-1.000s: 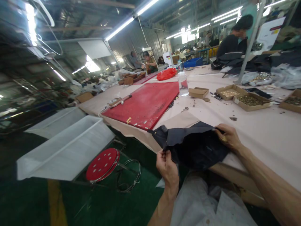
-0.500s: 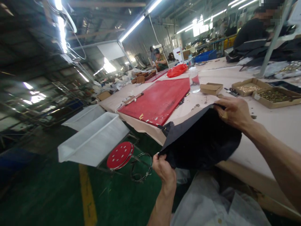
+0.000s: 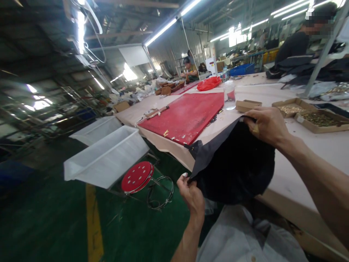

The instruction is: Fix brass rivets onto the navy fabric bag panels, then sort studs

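our left hand [image 3: 192, 194] and right hand [image 3: 265, 125] each pinch a corner of the black fabric [image 3: 234, 167], stretched open, not yet on the table [image 3: 313, 145].

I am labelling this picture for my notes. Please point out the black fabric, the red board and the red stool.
black fabric [image 3: 234, 167], head view, middle of the hanging cloth.
red board [image 3: 188, 116], head view, centre of its top face.
red stool [image 3: 137, 177], head view, middle of the seat.
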A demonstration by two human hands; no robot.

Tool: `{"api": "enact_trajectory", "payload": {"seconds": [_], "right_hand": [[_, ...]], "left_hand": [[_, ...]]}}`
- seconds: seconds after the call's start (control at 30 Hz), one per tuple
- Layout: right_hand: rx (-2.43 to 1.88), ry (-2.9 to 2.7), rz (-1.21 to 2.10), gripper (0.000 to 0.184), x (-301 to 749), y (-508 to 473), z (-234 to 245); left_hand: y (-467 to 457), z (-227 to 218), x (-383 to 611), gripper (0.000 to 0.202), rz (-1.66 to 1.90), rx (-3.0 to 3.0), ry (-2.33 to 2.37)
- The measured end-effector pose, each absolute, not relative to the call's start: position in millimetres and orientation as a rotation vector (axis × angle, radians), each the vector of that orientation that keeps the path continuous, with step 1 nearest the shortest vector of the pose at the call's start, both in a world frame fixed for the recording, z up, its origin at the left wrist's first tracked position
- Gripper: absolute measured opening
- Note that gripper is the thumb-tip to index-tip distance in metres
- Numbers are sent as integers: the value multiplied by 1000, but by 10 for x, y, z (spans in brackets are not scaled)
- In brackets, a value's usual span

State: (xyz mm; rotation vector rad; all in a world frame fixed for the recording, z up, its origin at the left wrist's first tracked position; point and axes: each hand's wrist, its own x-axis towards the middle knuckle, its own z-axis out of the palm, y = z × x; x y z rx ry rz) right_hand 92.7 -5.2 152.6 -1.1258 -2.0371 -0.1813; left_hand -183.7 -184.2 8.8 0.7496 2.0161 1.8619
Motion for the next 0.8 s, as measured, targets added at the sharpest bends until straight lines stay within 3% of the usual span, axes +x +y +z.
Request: {"api": "enact_trajectory", "payload": {"seconds": [0.13, 0.3, 0.47, 0.73, 0.8], "right_hand": [[-1137, -2016, -186, 23, 891, -76, 1605], [-1129, -2004, -230, 23, 803, -100, 1638], [-1141, -2018, -268, 22, 830, -103, 1527], [-1189, -1953, -178, 21, 1040, -186, 1435], [-1260, -1917, -149, 20, 1155, -195, 1360]], "left_hand": [[-1840, 204, -1762, 57, 1762, 1207, 2120], [-1712, 355, -1779, 44, 1693, 1141, 2009], [-1615, 500, -1770, 48, 1626, 1026, 1945], [-1463, 370, -1781, 28, 1101, 1564, 2316], [-1380, 337, -1843, 28, 1106, 1692, 2322]]}}
